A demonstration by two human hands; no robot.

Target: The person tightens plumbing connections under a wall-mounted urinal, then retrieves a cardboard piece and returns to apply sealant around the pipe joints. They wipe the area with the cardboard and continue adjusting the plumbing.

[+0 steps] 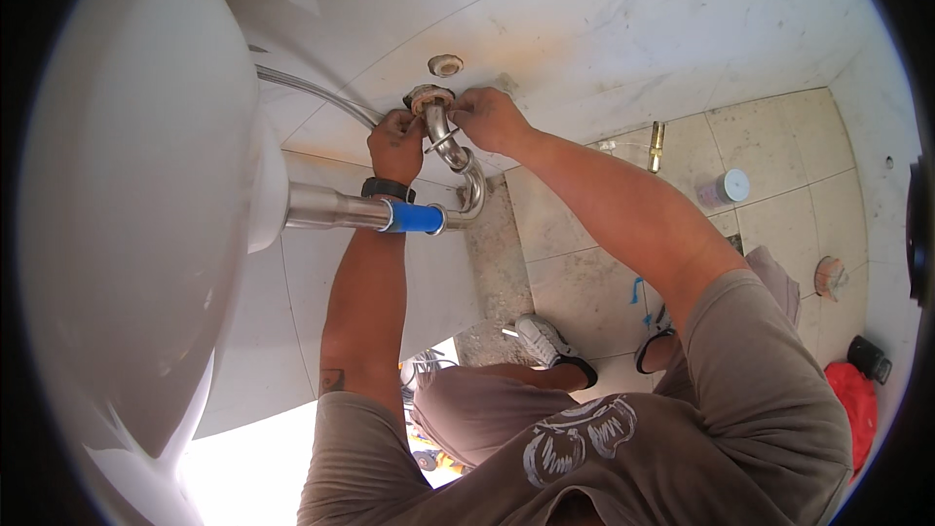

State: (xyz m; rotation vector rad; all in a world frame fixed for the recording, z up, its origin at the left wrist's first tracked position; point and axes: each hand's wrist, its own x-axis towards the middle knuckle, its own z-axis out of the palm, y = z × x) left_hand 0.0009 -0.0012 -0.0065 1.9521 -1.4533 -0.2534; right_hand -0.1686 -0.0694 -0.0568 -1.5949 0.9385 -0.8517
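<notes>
A shiny metal drain pipe bends up from a straight section with a blue band and enters a rough hole in the wall. A brownish ring surrounds its wall end, and a loose-looking metal flange circles the pipe lower down. My left hand, with a dark band at the wrist, is closed against the pipe's left side near the hole. On the other side, my right hand pinches beside the brownish ring; whatever lies between its fingertips is hidden.
A white basin fills the left side, with a braided hose beside it. Above the pipe is another wall opening. On the tiled floor are a brass-coloured cylinder, a white-lidded tub and a red cloth-like item.
</notes>
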